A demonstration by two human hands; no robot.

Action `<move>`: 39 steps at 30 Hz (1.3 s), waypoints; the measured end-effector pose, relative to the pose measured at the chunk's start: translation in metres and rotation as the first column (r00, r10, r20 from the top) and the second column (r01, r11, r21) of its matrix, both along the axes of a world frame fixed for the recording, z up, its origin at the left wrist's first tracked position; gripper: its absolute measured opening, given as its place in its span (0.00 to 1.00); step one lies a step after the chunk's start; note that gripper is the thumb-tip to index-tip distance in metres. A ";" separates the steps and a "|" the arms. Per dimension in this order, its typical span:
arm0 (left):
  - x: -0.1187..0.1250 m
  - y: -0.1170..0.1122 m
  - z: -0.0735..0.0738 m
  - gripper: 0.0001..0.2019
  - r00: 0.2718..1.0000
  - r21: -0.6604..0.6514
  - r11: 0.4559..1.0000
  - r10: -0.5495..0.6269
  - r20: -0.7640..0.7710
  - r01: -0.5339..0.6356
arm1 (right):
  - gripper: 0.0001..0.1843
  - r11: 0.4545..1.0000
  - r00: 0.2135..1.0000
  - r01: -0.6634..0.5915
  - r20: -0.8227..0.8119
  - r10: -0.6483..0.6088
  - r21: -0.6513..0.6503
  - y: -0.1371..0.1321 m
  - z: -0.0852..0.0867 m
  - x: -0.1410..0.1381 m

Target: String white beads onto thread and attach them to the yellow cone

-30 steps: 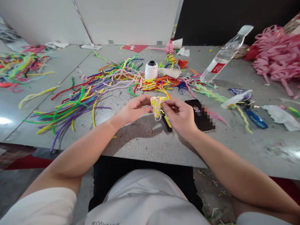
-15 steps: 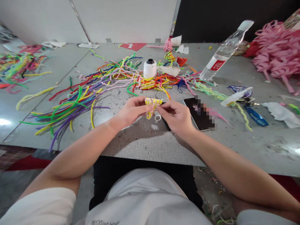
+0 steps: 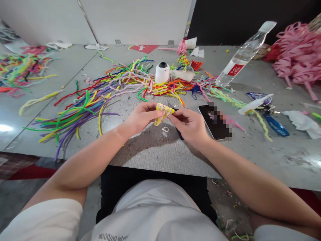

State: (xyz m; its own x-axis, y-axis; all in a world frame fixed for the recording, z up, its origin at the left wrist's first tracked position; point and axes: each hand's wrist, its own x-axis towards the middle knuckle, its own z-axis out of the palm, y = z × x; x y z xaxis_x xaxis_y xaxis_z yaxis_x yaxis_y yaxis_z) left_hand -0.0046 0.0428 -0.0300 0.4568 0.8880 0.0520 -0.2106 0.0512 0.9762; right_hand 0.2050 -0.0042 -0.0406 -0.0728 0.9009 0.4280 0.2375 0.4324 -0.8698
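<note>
A small yellow and white woven piece (image 3: 163, 111) made of pipe cleaners is pinched between both hands above the grey table (image 3: 155, 150). My left hand (image 3: 140, 117) grips its left side with closed fingers. My right hand (image 3: 190, 125) pinches its right edge, and a white strand loops down below the piece to the table. Under my right hand lies a dark tool, mostly hidden.
A heap of coloured pipe cleaners (image 3: 105, 93) spreads across the table beyond my hands, with a white spool (image 3: 162, 72) behind it. A phone (image 3: 213, 121) lies right of my right hand. A plastic bottle (image 3: 242, 55), a pink bundle (image 3: 298, 57) and blue-handled keys (image 3: 272, 122) sit farther right.
The woven piece has been tipped from upright to nearly flat and lowered slightly between my hands. Both hands kept their hold.
</note>
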 end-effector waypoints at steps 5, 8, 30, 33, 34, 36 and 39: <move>-0.001 0.001 -0.002 0.15 0.998 0.097 0.994 -0.047 -0.033 0.050 | 0.09 0.998 0.997 -0.018 -0.079 0.014 -0.054 0.003 -0.003 0.001; -0.001 0.000 -0.003 0.19 1.000 0.145 0.989 -0.020 -0.022 0.022 | 0.10 0.996 0.994 -0.015 -0.113 0.005 -0.089 0.005 -0.007 0.001; -0.006 -0.015 0.017 0.11 0.999 0.754 0.655 -0.015 -0.051 0.048 | 0.04 0.822 0.983 -0.068 0.179 -0.041 0.565 -0.009 0.013 0.003; -0.004 -0.018 0.019 0.06 0.997 0.756 0.654 0.029 -0.068 0.032 | 0.05 0.832 0.982 -0.072 0.184 -0.036 0.549 -0.013 0.015 0.002; -0.004 -0.019 0.020 0.05 0.997 0.751 0.660 0.038 -0.070 0.027 | 0.05 0.835 0.982 -0.073 0.183 -0.034 0.545 -0.013 0.016 0.003; -0.003 -0.022 0.021 0.05 0.996 0.734 0.679 0.047 -0.070 0.020 | 0.06 0.837 0.984 -0.074 0.176 -0.027 0.543 -0.014 0.017 0.003; -0.003 -0.024 0.021 0.05 0.997 0.708 0.707 0.048 -0.054 0.005 | 0.07 0.831 0.989 -0.076 0.147 -0.007 0.551 -0.014 0.019 0.005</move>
